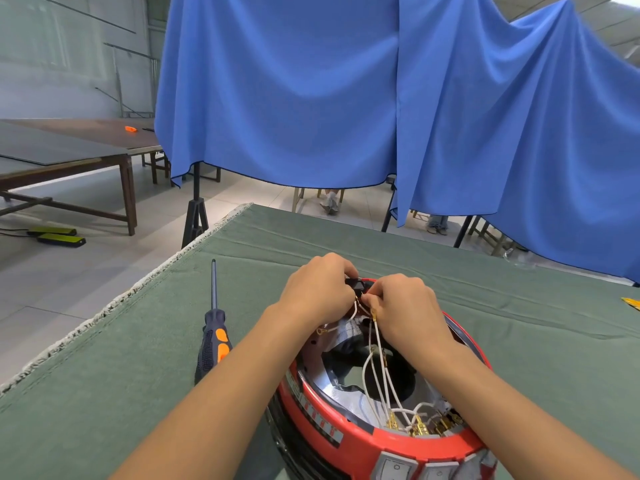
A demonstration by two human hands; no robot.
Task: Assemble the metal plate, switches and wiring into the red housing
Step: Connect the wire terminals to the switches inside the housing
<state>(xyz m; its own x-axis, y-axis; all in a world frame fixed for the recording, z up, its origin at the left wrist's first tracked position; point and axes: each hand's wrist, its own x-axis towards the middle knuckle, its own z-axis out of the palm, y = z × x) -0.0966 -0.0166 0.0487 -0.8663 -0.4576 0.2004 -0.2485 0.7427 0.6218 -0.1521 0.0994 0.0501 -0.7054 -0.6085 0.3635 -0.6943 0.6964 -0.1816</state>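
Nearest the camera, the round red plastic housing (360, 445) stands on the green cloth-covered desk (519, 323), with grey rocker switches (398, 467) set in a row along its near outer wall. Inside the rim lies a shiny silver metal plate (329, 389) with cut-out openings, and a cluster of brass spade terminals (420, 424) sits against the near inner wall behind the switches. Thin white wires (379, 372) run up from those terminals across the open middle toward the far rim. There both hands meet over the far edge of the housing: the left hand (320, 289) has its fingers curled round a small black switch (356, 284), and the right hand (401, 306), just beside it and touching, pinches the end of a white wire at the underside of that switch. A loose brass ring terminal (320, 330) hangs below the left hand. To the left of the housing, apart from it, a screwdriver with a black and orange handle (212, 337) lies flat on the desk, its shaft pointing away. Beyond the desk hangs a large blue cloth curtain (346, 98) on black stands, and a long brown wooden table (69, 157) stands on the tiled floor at far left.
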